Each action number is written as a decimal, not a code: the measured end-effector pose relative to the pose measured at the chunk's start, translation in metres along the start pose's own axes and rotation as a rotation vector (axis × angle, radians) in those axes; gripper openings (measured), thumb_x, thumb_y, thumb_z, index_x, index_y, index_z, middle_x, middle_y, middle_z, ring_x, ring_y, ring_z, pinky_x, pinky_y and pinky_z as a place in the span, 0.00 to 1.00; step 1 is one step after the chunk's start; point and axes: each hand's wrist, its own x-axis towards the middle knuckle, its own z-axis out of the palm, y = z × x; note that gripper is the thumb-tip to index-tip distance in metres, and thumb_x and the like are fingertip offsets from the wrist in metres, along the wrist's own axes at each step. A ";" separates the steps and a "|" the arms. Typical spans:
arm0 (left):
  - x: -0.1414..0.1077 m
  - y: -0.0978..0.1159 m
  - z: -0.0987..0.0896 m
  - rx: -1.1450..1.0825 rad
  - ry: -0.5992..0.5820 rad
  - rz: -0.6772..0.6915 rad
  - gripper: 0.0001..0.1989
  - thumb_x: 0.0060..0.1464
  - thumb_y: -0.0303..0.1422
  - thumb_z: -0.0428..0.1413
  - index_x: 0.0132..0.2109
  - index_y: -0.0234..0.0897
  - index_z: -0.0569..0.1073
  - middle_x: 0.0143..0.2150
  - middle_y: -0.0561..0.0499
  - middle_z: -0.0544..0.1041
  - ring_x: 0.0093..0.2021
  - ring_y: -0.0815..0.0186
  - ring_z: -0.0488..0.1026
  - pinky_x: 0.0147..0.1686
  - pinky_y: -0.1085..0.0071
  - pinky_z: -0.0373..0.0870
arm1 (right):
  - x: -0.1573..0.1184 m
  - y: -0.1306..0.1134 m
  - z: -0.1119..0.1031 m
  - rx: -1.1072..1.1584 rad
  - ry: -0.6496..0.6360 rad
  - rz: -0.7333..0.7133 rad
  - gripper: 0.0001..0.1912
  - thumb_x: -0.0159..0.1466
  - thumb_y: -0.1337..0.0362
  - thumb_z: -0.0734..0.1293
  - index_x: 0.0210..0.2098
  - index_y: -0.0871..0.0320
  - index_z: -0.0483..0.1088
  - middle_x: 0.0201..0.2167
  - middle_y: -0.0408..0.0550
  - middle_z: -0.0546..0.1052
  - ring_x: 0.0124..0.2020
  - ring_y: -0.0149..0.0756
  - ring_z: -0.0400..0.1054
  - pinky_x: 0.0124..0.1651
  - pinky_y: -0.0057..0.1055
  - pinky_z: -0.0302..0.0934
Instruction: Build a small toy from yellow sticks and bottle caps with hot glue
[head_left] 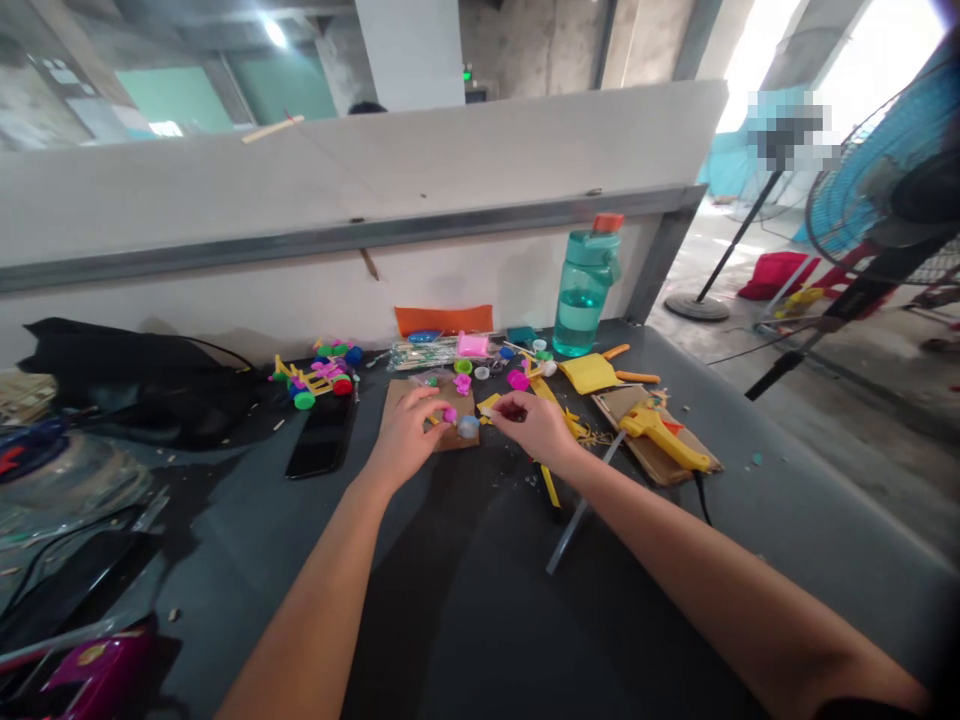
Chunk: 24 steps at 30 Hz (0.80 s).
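Note:
My left hand (405, 440) is over a square of brown cardboard (396, 405), its thumb and fingers closed about a small magenta piece (449, 414). A translucent bluish cap (468, 427) lies at the cardboard's right corner, and a pink flower-shaped piece (463, 384) is just beyond. To the right, my right hand (540, 428) pinches something small and pale (487, 412), too small to name. Close to its fingertips is a yellow scrap (489, 402). A yellow-handled cutter (551, 487) lies below the right wrist.
A yellow hot glue gun (667, 440) rests on cardboard at right, its clear glue stick (574, 530) jutting forward. A teal water bottle (581, 295) stands behind. At left are a black phone (321, 440), colourful wheeled pieces (319, 375) and a black bag (150, 380). Yellow-orange scissors (637, 378) lie nearby.

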 end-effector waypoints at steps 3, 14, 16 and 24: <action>0.000 0.007 0.004 -0.081 -0.076 0.026 0.09 0.53 0.33 0.53 0.42 0.42 0.74 0.54 0.46 0.68 0.55 0.56 0.64 0.55 0.58 0.60 | -0.001 0.004 0.002 -0.115 -0.032 -0.078 0.04 0.54 0.66 0.66 0.30 0.57 0.72 0.26 0.42 0.74 0.27 0.30 0.66 0.31 0.25 0.58; 0.000 0.007 0.018 -0.044 -0.075 0.040 0.15 0.52 0.32 0.54 0.48 0.41 0.72 0.57 0.47 0.64 0.57 0.58 0.62 0.57 0.60 0.60 | -0.007 0.004 0.009 -0.261 -0.065 -0.165 0.03 0.55 0.66 0.67 0.30 0.59 0.70 0.27 0.44 0.73 0.29 0.29 0.65 0.33 0.24 0.56; 0.000 0.007 0.019 -0.027 -0.062 0.047 0.15 0.53 0.31 0.53 0.49 0.41 0.71 0.57 0.46 0.63 0.58 0.58 0.61 0.57 0.60 0.59 | -0.007 0.003 0.010 -0.264 -0.069 -0.161 0.04 0.56 0.65 0.67 0.30 0.59 0.70 0.27 0.44 0.73 0.29 0.29 0.65 0.33 0.24 0.56; -0.001 0.008 0.021 0.009 -0.056 0.051 0.11 0.53 0.30 0.52 0.43 0.40 0.73 0.56 0.46 0.65 0.57 0.58 0.63 0.57 0.59 0.61 | -0.008 0.002 0.010 -0.311 -0.090 -0.159 0.03 0.55 0.68 0.68 0.29 0.60 0.70 0.28 0.45 0.73 0.30 0.29 0.66 0.34 0.24 0.56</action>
